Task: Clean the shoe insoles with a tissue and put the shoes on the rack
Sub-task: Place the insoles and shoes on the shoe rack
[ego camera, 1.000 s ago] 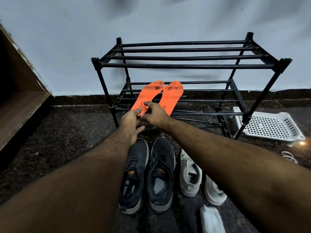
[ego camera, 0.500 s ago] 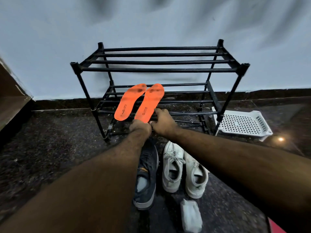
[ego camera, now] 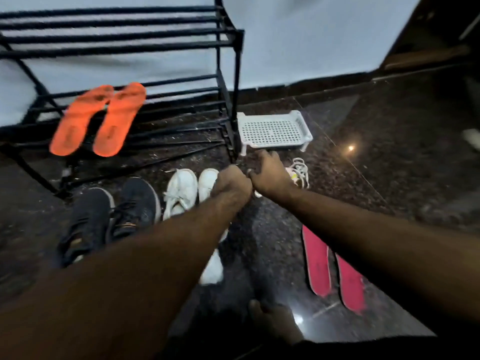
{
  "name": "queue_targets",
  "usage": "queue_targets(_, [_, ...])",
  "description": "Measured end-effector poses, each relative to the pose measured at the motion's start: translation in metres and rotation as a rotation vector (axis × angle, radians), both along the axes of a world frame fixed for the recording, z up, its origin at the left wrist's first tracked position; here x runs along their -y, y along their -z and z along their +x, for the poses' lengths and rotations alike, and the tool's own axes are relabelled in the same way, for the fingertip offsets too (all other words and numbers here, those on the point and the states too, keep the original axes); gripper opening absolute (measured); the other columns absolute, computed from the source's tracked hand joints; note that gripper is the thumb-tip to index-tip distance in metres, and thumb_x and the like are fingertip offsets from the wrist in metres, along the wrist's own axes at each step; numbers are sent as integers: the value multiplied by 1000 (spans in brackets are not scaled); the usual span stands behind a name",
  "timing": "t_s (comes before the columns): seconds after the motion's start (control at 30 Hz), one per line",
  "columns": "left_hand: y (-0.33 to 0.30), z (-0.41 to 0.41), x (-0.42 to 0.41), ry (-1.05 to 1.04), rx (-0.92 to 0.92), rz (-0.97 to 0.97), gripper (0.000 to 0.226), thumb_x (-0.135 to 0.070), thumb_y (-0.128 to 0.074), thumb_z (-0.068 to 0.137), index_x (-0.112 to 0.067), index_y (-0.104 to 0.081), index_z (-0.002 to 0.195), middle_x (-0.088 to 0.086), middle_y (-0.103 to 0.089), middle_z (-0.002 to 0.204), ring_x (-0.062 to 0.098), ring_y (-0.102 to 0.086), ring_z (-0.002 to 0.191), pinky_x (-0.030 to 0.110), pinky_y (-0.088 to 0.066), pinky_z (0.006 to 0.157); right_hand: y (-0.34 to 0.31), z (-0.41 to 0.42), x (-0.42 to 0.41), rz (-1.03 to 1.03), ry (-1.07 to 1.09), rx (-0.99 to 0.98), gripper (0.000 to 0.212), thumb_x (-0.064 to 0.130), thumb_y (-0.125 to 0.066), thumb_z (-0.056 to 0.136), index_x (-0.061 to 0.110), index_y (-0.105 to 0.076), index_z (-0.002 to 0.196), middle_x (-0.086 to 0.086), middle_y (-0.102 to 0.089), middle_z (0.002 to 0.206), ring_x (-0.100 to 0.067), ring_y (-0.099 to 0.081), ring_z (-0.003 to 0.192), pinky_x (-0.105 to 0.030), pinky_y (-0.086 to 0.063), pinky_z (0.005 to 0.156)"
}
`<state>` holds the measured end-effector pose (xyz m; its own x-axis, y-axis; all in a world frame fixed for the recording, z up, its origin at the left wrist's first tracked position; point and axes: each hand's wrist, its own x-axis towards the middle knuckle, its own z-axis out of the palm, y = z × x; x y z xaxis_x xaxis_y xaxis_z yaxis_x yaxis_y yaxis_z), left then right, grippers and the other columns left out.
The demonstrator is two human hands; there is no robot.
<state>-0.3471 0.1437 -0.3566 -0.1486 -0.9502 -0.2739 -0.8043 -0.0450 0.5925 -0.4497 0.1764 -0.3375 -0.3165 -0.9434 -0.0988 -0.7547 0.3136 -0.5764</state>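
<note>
Nearest: bare foot [ego camera: 275, 320] on the dark floor [ego camera: 389, 157], red insoles [ego camera: 335, 268] lying flat beside it under the right forearm. White tissue wad [ego camera: 213, 268] partly hidden under the left forearm.

Mid: dark shoes [ego camera: 109, 216] and white shoes [ego camera: 187, 190] side by side on the floor in front of the rack, none shelved yet. Left hand [ego camera: 231, 185] over the toe of the right white shoe, fingers curled under; frame blurred, cannot tell if it grips anything. Right hand [ego camera: 267, 172] just beside it, knuckles nearly touching, fingers curled down near a third white shoe [ego camera: 298, 172] mostly hidden behind it; grasp cannot tell.

Far: black rack [ego camera: 228, 74], orange insoles [ego camera: 98, 120] leaning on its lower bars, well left of both hands. White perforated tray [ego camera: 272, 128] on the floor right of the rack.

Step, my guess: reaching for the next shoe or insole to wipe. To do well: take the tissue first, pull one insole fully out, support it flat, wipe heel to toe. Tissue is behind the hands, near the body; red insoles closer to the right hand than the orange ones.
</note>
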Motion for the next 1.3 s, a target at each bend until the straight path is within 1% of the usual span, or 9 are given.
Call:
queue_targets(0.27, [93,-103,-119,19,-13,289,39,-28,-61,96,-3,-62,125,21,-63,130,36,-57,124,35,-45,100,89,-109,-102,177,386,-70,40,17,-61,87,4,-53,125,-24,-45,127,-46,-53,112,-43,-45,102])
queue_targets(0.43, [134,-147,-176,62,265,284,80,-52,-77,78,-7,-43,134,15,-50,139,31,-52,129,41,-48,99,125,-160,-151,512,738,-81,60,33,-67,87,12,-42,137,-16,-35,143,-35,-37,135,-45,-36,108])
queue_targets(0.53, [149,-162,-190,73,317,207,93,-56,-82,71,-7,-39,137,13,-46,139,29,-47,130,39,-48,97,136,-171,-162,625,694,-88,78,33,-75,81,14,-32,145,-18,-25,152,-36,-30,140,-51,-31,111])
queue_targets(0.63, [164,-176,-198,70,365,144,79,-44,-77,82,-9,-38,142,11,-44,141,28,-47,130,38,-49,96,152,-169,-165,712,604,-88,82,32,-69,87,21,-21,152,-20,-10,160,-41,-28,142,-52,-31,113])
queue_targets(0.77, [178,-183,-197,-31,392,162,44,-28,-60,98,-10,-45,135,9,-52,136,25,-55,123,38,-53,90,165,-159,-163,736,581,-131,58,27,-55,96,28,-27,147,-15,-11,158,-40,-40,133,-48,-38,109])
queue_targets(0.9, [176,-172,-181,-40,178,324,45,-24,-63,95,-5,-47,131,18,-61,129,35,-64,116,44,-54,89,159,-164,-162,768,576,-113,77,38,-66,90,28,-21,152,-14,-13,157,-43,-41,131,-46,-41,103])
queue_targets(1.0, [175,-161,-168,-107,-97,482,40,-15,-67,90,-4,-54,127,21,-63,128,38,-61,118,29,-58,82,155,-165,-164,708,572,-43,87,44,-74,82,19,-24,149,-18,-17,152,-45,-45,128,-46,-45,101])
queue_targets(1.2, [137,-139,-150,-138,-467,514,28,7,-64,86,-8,-49,104,9,-58,88,16,-54,85,13,-42,49,134,-154,-133,345,668,53,77,49,-68,79,11,-37,138,-20,-33,138,-46,-43,128,-50,-41,102])
queue_targets(1.3, [105,-120,-119,-133,-505,435,37,6,-59,87,-10,-46,118,8,-61,100,19,-58,91,24,-49,71,114,-137,-112,110,602,76,66,41,-69,80,9,-43,132,-20,-36,134,-45,-43,123,-49,-41,100])
